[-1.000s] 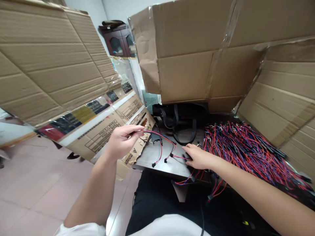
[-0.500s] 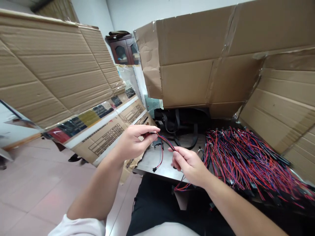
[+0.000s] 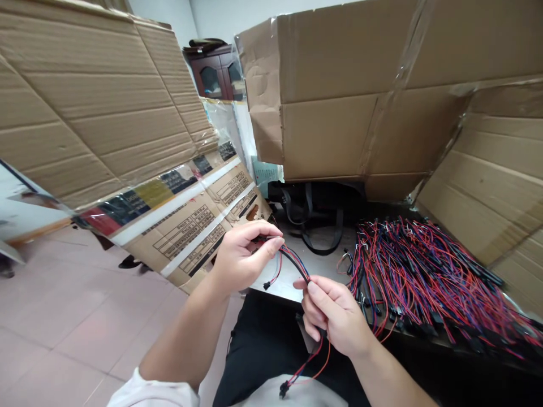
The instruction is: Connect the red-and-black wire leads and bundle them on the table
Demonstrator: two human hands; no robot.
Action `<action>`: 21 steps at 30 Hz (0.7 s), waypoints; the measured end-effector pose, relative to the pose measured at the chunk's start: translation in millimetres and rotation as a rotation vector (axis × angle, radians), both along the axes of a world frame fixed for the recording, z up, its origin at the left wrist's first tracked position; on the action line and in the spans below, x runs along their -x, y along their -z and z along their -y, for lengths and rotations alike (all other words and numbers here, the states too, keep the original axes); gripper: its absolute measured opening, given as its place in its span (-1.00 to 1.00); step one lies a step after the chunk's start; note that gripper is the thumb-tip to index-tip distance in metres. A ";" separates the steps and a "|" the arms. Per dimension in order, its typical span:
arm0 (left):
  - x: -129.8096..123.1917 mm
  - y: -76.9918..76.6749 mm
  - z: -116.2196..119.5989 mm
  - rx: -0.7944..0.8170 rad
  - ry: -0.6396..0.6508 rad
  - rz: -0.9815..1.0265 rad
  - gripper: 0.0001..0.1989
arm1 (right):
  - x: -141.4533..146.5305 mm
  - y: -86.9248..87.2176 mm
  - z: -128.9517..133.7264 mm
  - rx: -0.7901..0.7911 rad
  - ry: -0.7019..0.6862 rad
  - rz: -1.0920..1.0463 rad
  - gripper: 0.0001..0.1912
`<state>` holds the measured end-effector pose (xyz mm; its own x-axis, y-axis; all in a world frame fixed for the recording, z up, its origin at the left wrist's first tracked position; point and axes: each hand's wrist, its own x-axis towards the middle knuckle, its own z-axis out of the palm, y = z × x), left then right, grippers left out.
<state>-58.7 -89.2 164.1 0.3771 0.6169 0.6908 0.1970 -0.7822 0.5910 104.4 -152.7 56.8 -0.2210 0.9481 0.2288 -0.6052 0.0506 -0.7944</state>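
Observation:
A wire harness (image 3: 296,261) of black, red and blue wires bows between my two hands. My left hand (image 3: 244,254) pinches one end of it between thumb and fingers. Lower and to the right, my right hand (image 3: 333,311) is closed round the other part. From under the right hand, red, blue and orange wires hang over my lap to a black connector (image 3: 285,388). Beneath the left hand a second small black connector (image 3: 267,285) dangles on thin red and pale wires. What lies inside each grip is hidden by the fingers.
A large heap of similar wire harnesses (image 3: 424,277) covers the table's right side. A black bag with grey straps (image 3: 322,217) sits at the back. Cardboard panels (image 3: 331,135) wall the table behind and to the right, and printed cardboard (image 3: 190,226) leans at the left.
Both hands have come down and nearer to me, the right one most. The wires trailing from my right hand now hang over my lap with the connector showing. The view has shifted slightly.

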 end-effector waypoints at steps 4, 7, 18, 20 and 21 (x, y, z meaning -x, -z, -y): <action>-0.9 4.0 -0.9 0.021 0.039 0.027 -0.91 | -0.8 3.9 0.1 0.003 -0.011 -0.034 -0.72; -1.7 5.1 -1.4 0.032 0.049 0.052 -0.92 | -4.1 6.0 -0.9 -0.032 -0.023 0.022 -0.71; -25.9 4.9 19.6 -0.195 0.171 -0.219 -0.91 | -12.2 -30.3 1.9 -0.311 0.433 0.340 -0.80; -28.1 7.1 23.1 -0.210 0.159 -0.235 -0.91 | -12.8 -33.4 3.3 -0.327 0.471 0.360 -0.89; -28.4 8.0 24.3 -0.213 0.163 -0.236 -0.90 | -13.5 -33.6 4.4 -0.334 0.499 0.364 -0.91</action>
